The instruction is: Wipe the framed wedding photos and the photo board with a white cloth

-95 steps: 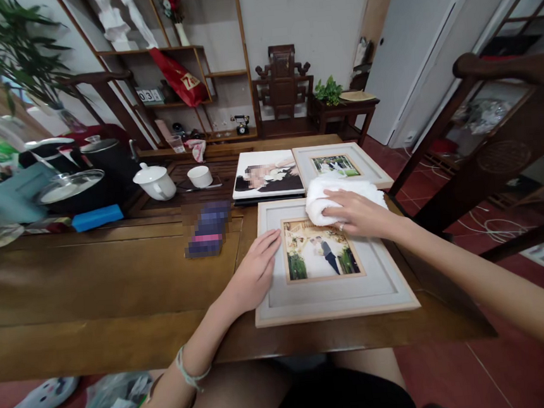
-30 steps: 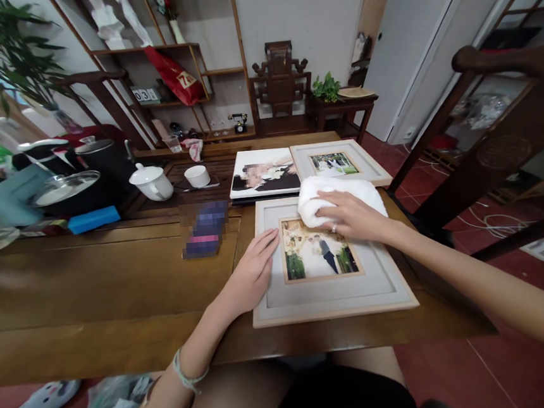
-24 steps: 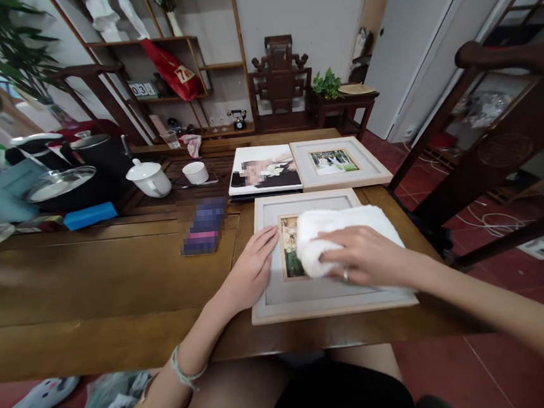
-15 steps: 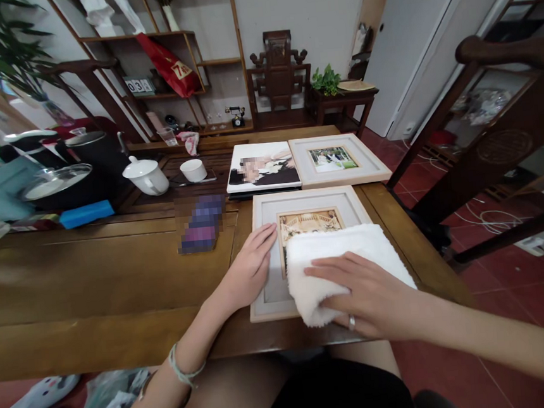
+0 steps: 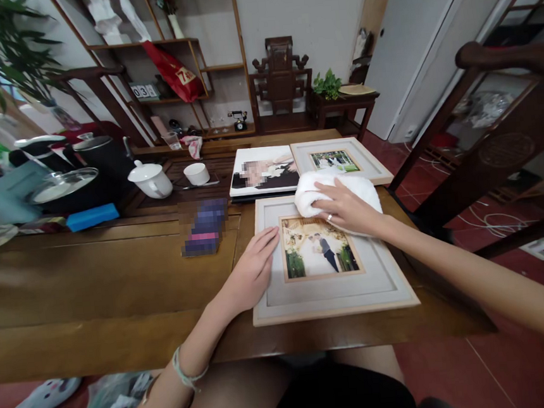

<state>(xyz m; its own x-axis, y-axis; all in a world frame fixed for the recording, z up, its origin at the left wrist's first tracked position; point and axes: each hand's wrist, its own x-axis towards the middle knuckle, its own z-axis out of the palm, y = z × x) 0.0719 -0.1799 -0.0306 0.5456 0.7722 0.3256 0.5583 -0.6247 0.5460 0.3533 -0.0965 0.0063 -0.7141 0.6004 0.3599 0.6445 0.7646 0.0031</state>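
Note:
A light wood picture frame lies flat at the near edge of the table, with a wide pale mount around a small photo of a couple. My left hand rests on its left side, fingers stretched out and close together, holding nothing. Over the frame's far right part, my right hand grips a folded white towel. The towel covers that far corner and overlaps the near edge of a second framed picture behind it.
A photo panel lies beside the second frame. On the left of the wooden table are a blurred-out phone-like object, a lidded white cup, a small white bowl, a blue block and pots. A dark chair stands right.
My right hand has slid the towel away from me, from the frame's near right part to its far edge, uncovering the photo. My left hand stays on the frame's left side.

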